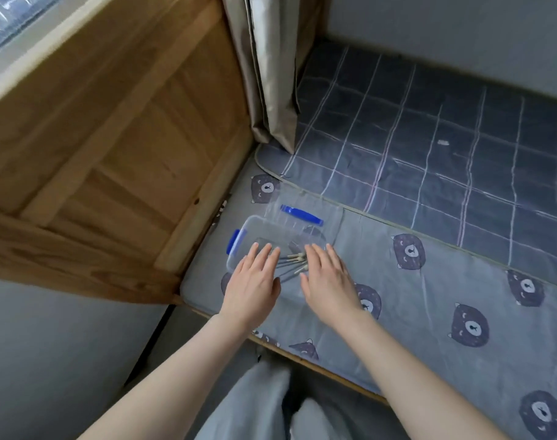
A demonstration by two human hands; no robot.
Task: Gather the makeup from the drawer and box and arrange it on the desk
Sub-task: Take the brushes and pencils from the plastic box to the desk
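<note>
We reach both hands over a clear plastic box with blue clips [239, 231] that sits on the grey bear-print bedsheet [429, 312], close to the wooden panel [112, 154]. Our left hand [252, 282] and right hand [329, 281] lie flat with straight fingers, grasping nothing. Between them, inside the box, lie thin grey makeup applicators with pale tips [294, 263]. The box's clear lid with a blue handle [286, 201] rests just behind it
</note>
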